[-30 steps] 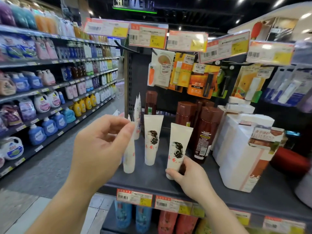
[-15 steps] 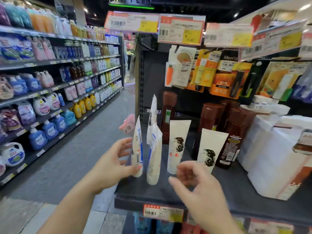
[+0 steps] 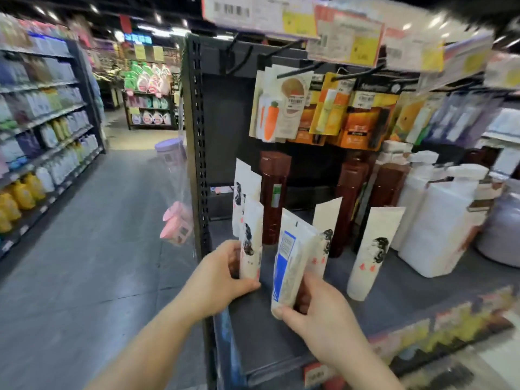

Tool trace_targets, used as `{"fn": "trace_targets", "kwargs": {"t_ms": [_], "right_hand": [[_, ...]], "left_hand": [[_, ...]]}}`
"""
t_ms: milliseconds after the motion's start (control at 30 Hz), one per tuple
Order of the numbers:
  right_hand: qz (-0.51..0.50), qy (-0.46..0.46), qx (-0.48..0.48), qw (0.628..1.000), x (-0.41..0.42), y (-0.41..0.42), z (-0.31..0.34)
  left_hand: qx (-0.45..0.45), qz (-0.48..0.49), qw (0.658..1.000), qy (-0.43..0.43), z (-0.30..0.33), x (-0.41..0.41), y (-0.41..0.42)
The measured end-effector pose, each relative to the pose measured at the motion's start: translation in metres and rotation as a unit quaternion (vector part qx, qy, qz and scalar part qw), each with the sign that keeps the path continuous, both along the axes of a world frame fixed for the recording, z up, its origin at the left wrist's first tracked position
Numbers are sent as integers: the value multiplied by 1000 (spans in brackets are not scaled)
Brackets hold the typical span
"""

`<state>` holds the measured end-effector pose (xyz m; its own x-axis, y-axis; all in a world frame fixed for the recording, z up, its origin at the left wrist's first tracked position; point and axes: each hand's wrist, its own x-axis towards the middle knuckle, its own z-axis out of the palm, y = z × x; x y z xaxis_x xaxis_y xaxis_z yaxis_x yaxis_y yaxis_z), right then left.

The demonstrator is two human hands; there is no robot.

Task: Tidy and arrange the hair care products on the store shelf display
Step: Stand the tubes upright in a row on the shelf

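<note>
Two white soft plastic tubes: left hand [image 3: 222,273] pinches 9 o'clock tube [image 3: 251,243], right hand [image 3: 318,313] pinches 6 o'clock tube [image 3: 289,260]; light, squashy, prob. tippy — hold low nr caps.

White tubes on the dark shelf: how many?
5. Left hand grips one, right hand another; one behind at back left; two stand right. More may be hidden.

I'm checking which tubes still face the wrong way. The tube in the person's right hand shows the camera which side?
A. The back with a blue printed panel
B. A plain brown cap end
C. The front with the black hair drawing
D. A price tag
A: the right hand grips a white tube whose blue printed label panel faces the camera.
</note>
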<state>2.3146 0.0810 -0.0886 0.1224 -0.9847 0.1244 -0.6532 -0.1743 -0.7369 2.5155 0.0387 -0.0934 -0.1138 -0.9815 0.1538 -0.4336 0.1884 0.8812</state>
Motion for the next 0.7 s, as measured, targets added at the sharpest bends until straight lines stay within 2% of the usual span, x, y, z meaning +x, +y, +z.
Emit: {"fn": "trace_targets", "kwargs": {"t_ms": [233, 400, 567, 700], "right_hand": [[-47, 40, 4, 998, 29, 8, 9], [-41, 19, 43, 998, 31, 12, 18], [-77, 53, 15, 996, 44, 7, 21], [-109, 38, 8, 993, 52, 2, 17]], "left_hand": [[-11, 7, 1000, 13, -10, -1, -30], [-22, 9, 1000, 12, -11, -5, -34], [-28, 19, 999, 6, -14, -6, -36], [-29, 25, 999, 6, -13, -6, -32]]}}
